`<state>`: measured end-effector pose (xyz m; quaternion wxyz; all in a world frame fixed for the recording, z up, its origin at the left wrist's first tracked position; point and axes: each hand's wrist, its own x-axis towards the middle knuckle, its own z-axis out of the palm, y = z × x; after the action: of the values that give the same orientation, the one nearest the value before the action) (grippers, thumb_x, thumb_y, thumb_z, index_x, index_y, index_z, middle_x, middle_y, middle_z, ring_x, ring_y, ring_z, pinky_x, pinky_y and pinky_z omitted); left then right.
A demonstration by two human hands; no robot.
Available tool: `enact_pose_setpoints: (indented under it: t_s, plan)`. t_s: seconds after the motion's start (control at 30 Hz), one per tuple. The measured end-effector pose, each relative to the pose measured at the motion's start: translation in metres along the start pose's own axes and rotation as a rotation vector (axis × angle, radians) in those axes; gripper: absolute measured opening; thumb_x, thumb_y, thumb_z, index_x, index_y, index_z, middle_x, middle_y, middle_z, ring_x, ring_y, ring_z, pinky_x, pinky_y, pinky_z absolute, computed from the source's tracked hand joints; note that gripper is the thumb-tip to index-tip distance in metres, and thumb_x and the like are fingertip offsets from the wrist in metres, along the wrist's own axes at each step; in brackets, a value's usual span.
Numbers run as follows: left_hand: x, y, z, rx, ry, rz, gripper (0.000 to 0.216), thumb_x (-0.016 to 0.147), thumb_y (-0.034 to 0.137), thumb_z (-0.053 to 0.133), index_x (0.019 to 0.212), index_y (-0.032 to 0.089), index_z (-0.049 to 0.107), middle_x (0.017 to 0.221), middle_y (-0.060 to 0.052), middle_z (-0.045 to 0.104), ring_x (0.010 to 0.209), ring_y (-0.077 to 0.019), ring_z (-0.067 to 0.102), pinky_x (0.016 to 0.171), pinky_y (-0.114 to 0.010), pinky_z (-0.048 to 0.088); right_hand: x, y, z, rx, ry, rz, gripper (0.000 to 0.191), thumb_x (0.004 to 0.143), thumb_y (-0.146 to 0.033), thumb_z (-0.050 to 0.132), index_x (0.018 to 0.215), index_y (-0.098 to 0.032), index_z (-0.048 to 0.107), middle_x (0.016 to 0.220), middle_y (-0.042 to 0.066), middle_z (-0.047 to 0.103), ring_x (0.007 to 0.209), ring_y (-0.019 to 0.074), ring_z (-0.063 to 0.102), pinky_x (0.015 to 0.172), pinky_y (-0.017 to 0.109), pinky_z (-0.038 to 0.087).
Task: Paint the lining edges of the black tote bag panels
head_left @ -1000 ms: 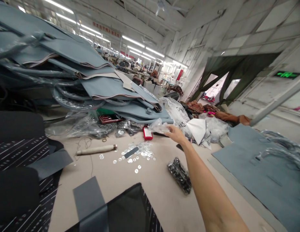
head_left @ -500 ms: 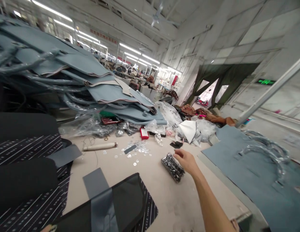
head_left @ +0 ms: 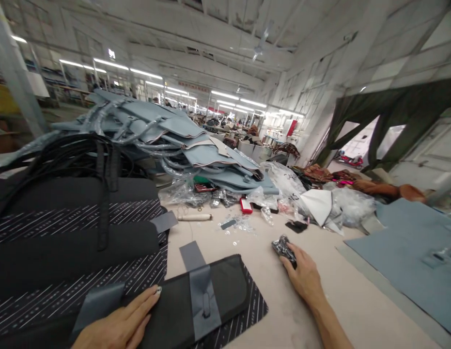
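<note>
My left hand (head_left: pixel 119 320) lies with fingers stretched out along the edge of a black bag panel (head_left: pixel 170 310), and something small and white shows at one fingertip. Across that panel runs a grey-blue strip (head_left: pixel 203 310) with a slot-shaped outline. My right hand (head_left: pixel 305 276) is closed around the near side of a plastic-wrapped bundle of shiny dark parts (head_left: pixel 282 246), which rests on the table. What the parts are I cannot make out. Beyond the panel lies a small grey rectangular piece (head_left: pixel 192 255).
Black bag pieces with long straps (head_left: pixel 103 203) are heaped at left. Behind them rises a pile of blue-grey bag pieces (head_left: pixel 196 155). Small clear discs (head_left: pixel 243 223), a white roll (head_left: pixel 194 217) and a red box (head_left: pixel 246 205) lie toward the back. Blue-grey sheet material (head_left: pixel 421 261) covers the right side.
The view has swung left. My right hand, earlier beside the wrapped bundle, now grips it. My left hand, barely visible at the bottom edge before, now lies on the black panel.
</note>
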<state>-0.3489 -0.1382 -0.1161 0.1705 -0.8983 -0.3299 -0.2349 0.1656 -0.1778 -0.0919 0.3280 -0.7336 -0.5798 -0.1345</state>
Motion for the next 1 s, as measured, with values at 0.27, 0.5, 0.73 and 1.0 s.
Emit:
enact_pose_setpoints:
  t_s: [0.27, 0.5, 0.73, 1.0]
  plan:
    - [0.024, 0.017, -0.041, -0.111, -0.15, -0.124, 0.037, 0.096, 0.019, 0.042, 0.122, 0.018, 0.069, 0.131, -0.007, 0.066, 0.094, -0.0178, 0.074, 0.086, -0.028, 0.06, -0.003, 0.001, 0.001, -0.106, 0.017, -0.055, 0.05, 0.089, -0.052, 0.045, 0.122, -0.017, 0.06, 0.12, 0.018, 0.067, 0.109, 0.0372, 0.061, 0.097, 0.056, 0.047]
    - [0.022, 0.021, -0.042, -0.149, -0.255, -0.178, 0.038, 0.095, 0.016, 0.044, 0.127, 0.017, 0.064, 0.138, -0.008, 0.061, 0.093, -0.0194, 0.073, 0.085, -0.033, 0.061, 0.007, 0.003, -0.007, -0.181, -0.005, -0.041, 0.067, 0.085, -0.067, 0.04, 0.118, -0.012, 0.063, 0.116, 0.024, 0.067, 0.107, 0.0431, 0.062, 0.092, 0.06, 0.049]
    - [0.019, 0.017, -0.033, -0.029, -0.148, -0.067, 0.042, 0.094, 0.014, 0.039, 0.126, 0.016, 0.066, 0.134, -0.006, 0.064, 0.086, -0.0173, 0.074, 0.074, -0.028, 0.063, 0.037, -0.09, 0.006, 0.005, -0.049, -0.13, 0.046, 0.093, -0.052, 0.044, 0.113, -0.017, 0.066, 0.107, 0.017, 0.073, 0.097, 0.0333, 0.068, 0.091, 0.049, 0.052]
    - [0.014, 0.019, -0.031, -0.049, -0.203, -0.073, 0.045, 0.09, 0.009, 0.041, 0.128, 0.014, 0.064, 0.138, -0.008, 0.061, 0.079, -0.0161, 0.072, 0.066, -0.028, 0.062, 0.111, -0.233, 0.122, 0.183, -0.478, -0.477, 0.039, 0.092, -0.02, 0.053, 0.13, -0.016, 0.06, 0.127, 0.014, 0.066, 0.121, 0.0285, 0.056, 0.107, 0.042, 0.041]
